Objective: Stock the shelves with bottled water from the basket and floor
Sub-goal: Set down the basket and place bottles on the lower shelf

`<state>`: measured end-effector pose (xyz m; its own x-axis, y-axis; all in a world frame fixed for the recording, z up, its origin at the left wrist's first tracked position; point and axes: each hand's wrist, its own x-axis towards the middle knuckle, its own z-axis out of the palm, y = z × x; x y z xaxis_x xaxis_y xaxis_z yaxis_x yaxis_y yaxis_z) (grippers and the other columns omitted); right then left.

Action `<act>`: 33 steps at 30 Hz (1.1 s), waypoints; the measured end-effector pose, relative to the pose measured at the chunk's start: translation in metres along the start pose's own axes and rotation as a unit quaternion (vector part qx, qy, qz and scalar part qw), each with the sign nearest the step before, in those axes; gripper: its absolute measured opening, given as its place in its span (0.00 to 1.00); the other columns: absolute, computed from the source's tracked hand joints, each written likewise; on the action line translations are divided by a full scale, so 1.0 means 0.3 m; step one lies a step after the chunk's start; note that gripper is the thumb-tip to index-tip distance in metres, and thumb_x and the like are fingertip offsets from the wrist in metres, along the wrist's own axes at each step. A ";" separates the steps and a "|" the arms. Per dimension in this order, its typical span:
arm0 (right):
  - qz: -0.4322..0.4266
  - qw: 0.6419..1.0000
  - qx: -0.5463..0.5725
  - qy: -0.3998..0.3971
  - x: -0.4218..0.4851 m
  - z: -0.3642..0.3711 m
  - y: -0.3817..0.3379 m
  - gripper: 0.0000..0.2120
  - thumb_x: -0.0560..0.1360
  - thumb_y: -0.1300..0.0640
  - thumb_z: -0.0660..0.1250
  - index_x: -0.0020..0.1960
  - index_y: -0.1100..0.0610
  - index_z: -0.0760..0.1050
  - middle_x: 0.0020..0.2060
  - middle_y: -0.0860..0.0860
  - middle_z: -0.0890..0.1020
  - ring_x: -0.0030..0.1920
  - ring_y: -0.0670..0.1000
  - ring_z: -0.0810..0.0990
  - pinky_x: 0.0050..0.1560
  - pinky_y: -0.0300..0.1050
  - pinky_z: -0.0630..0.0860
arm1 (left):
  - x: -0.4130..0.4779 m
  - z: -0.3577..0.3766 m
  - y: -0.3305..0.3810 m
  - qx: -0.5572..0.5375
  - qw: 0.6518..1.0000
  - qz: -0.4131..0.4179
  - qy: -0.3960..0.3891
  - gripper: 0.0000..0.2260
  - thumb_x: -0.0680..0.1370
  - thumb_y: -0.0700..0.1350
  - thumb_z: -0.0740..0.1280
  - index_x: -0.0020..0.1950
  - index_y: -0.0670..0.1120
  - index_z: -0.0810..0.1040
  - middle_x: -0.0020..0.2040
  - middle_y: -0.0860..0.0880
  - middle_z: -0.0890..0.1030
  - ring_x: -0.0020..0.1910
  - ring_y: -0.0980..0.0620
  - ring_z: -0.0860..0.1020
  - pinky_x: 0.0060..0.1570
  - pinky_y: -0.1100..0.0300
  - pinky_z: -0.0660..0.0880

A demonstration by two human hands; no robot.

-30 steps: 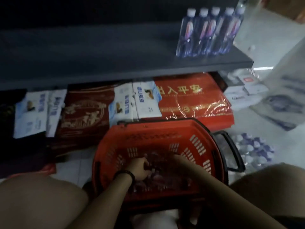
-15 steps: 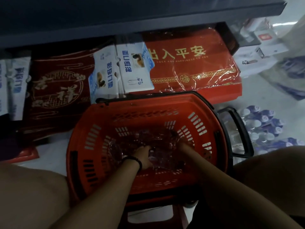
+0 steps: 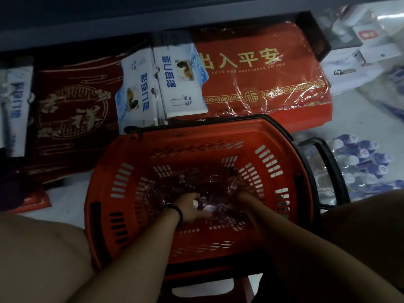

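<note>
A red plastic basket stands on the floor between my knees. Several water bottles in crinkled clear wrap lie dark at its bottom. My left hand, with a black band on the wrist, is down among them, fingers curled round a bottle with a pale cap. My right hand reaches into the same heap a little to the right; its fingers are hidden in the wrap and shadow. A wrapped pack of bottled water lies on the floor to the right of the basket.
The dark shelf edge runs across the top. Under it lie red doormats and white-blue packets. The basket's black handle sticks out to the right. White boxes sit at top right. A red stool is below the basket.
The view has tilted down, so the shelf top with its row of bottles is out of sight. Both hands stay inside the basket, shifting slightly among the bottles.
</note>
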<state>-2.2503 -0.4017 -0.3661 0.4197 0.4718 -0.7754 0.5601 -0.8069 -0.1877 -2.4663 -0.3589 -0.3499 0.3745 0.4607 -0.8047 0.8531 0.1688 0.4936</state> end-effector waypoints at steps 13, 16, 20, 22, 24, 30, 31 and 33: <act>-0.062 0.946 0.297 0.118 -0.348 -0.250 0.019 0.11 0.74 0.52 0.79 0.46 0.60 0.83 0.38 0.54 0.86 0.36 0.50 0.85 0.29 0.38 0.77 | -0.208 -0.095 0.135 -0.251 0.941 0.167 0.153 0.19 0.71 0.46 0.84 0.60 0.52 0.83 0.52 0.53 0.88 0.50 0.48 0.84 0.52 0.62 0.81; -0.097 0.940 0.280 0.169 -0.454 -0.308 -0.010 0.14 0.67 0.48 0.81 0.41 0.58 0.86 0.31 0.49 0.84 0.33 0.46 0.82 0.27 0.39 0.72 | -0.281 -0.114 0.173 -0.328 0.904 0.198 0.191 0.26 0.65 0.52 0.85 0.60 0.50 0.84 0.55 0.50 0.89 0.57 0.48 0.86 0.62 0.50 0.81; -0.265 0.889 0.352 0.127 -0.563 -0.313 -0.062 0.11 0.66 0.54 0.82 0.48 0.54 0.88 0.40 0.48 0.89 0.44 0.49 0.89 0.48 0.52 0.86 | -0.379 -0.132 0.220 -0.433 0.838 0.231 0.239 0.15 0.70 0.47 0.82 0.55 0.47 0.86 0.49 0.49 0.88 0.50 0.51 0.85 0.60 0.48 0.79; -0.342 0.839 0.410 0.101 -0.609 -0.309 -0.082 0.10 0.72 0.59 0.81 0.52 0.56 0.87 0.45 0.52 0.90 0.49 0.54 0.89 0.55 0.58 0.85 | -0.437 -0.145 0.242 -0.445 0.823 0.249 0.251 0.16 0.71 0.50 0.82 0.55 0.49 0.85 0.50 0.48 0.88 0.51 0.49 0.85 0.61 0.45 0.79; -0.395 0.794 0.456 0.076 -0.658 -0.310 -0.113 0.08 0.77 0.58 0.77 0.56 0.57 0.85 0.49 0.55 0.89 0.51 0.56 0.89 0.56 0.57 0.84 | -0.491 -0.166 0.265 -0.432 0.816 0.263 0.280 0.16 0.74 0.54 0.80 0.57 0.50 0.83 0.51 0.47 0.88 0.53 0.46 0.86 0.58 0.41 0.81; -0.380 0.780 0.494 0.059 -0.717 -0.290 -0.276 0.27 0.76 0.36 0.73 0.59 0.59 0.78 0.49 0.57 0.87 0.48 0.54 0.87 0.54 0.53 0.83 | -0.631 -0.294 0.342 -0.364 0.829 0.260 0.336 0.19 0.73 0.67 0.76 0.55 0.59 0.77 0.46 0.50 0.88 0.45 0.44 0.87 0.41 0.47 0.81; -0.372 0.785 0.494 0.038 -0.720 -0.296 -0.314 0.32 0.74 0.34 0.73 0.59 0.61 0.77 0.45 0.56 0.86 0.43 0.53 0.86 0.49 0.53 0.83 | -0.652 -0.336 0.352 -0.361 0.836 0.263 0.319 0.18 0.75 0.64 0.76 0.58 0.59 0.76 0.49 0.50 0.87 0.46 0.47 0.87 0.43 0.47 0.83; -0.386 0.768 0.509 -0.040 -0.733 -0.327 -0.390 0.26 0.77 0.43 0.76 0.62 0.63 0.73 0.43 0.57 0.84 0.41 0.55 0.83 0.43 0.55 0.81 | -0.691 -0.431 0.365 -0.381 0.837 0.275 0.279 0.19 0.77 0.49 0.75 0.65 0.54 0.73 0.57 0.45 0.86 0.50 0.48 0.85 0.46 0.48 0.83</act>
<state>-2.3380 -0.3762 -0.1146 0.1757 0.9588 -0.2233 -0.2456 -0.1770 -0.9531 -2.4975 -0.3232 -0.0865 0.2253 0.9511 -0.2114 0.0473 0.2061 0.9774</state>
